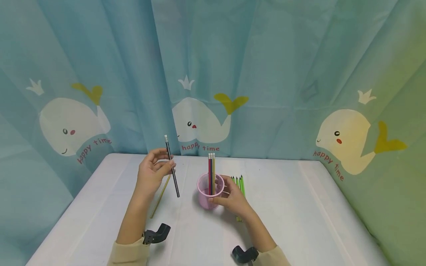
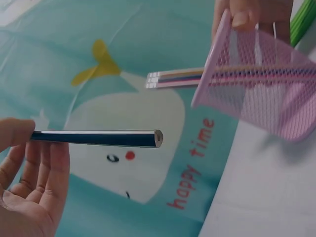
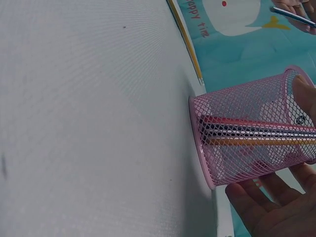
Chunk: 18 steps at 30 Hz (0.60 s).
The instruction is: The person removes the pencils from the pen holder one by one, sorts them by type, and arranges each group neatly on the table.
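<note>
My left hand [image 1: 154,170] pinches a dark pencil [image 1: 172,170] between thumb and fingers, holding it above the table, eraser end up and leaning a little. To its right stands a pink mesh pencil cup [image 1: 208,203] on the table. Several pencils [image 1: 211,173] stand upright in the cup, red, dark and yellow, their white eraser ends above the rim. My right hand [image 1: 233,199] grips the cup's right side, thumb at the near rim and fingers behind. In the left wrist view the held pencil [image 2: 98,138] shows its flat, unsharpened end towards the cup.
A yellow pencil [image 1: 160,196] lies on the white table [image 1: 299,221] below my left hand. Several green pencils [image 1: 242,186] lie right of the cup, partly hidden by my right hand and forearm. A blue whale-print curtain [image 1: 276,74] hangs behind the table.
</note>
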Each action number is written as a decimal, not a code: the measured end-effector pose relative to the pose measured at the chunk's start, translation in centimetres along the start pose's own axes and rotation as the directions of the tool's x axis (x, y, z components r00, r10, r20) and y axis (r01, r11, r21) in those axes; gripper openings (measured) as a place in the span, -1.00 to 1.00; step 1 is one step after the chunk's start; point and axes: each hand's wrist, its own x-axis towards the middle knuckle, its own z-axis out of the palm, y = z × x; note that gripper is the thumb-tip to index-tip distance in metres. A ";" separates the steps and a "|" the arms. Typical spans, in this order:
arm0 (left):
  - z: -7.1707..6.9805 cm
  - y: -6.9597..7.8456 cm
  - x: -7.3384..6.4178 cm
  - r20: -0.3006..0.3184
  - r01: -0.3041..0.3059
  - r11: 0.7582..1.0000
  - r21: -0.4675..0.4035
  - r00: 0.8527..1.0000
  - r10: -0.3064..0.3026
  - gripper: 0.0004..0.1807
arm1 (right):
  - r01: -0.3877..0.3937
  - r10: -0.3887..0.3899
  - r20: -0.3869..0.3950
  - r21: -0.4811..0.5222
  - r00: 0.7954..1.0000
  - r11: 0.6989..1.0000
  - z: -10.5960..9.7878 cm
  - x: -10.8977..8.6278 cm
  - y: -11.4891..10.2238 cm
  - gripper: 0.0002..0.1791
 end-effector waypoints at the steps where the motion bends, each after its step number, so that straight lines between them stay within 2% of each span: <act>1: -0.3 0.0 0.0 0.001 0.013 1.000 0.016 1.000 -0.013 -0.51 | 0.001 -0.001 0.001 0.000 1.000 1.000 0.0 0.0 0.0 -0.12; 11: -2.0 -1.0 0.5 0.004 0.099 0.985 0.144 0.995 -0.101 -0.54 | 0.011 -0.011 0.000 -0.018 1.000 1.000 -0.1 0.0 0.2 -0.11; 18: -3.0 -2.3 0.6 0.031 0.163 0.952 0.260 0.984 -0.177 -0.55 | 0.004 -0.004 -0.002 -0.022 1.000 1.000 -0.1 0.0 0.3 -0.12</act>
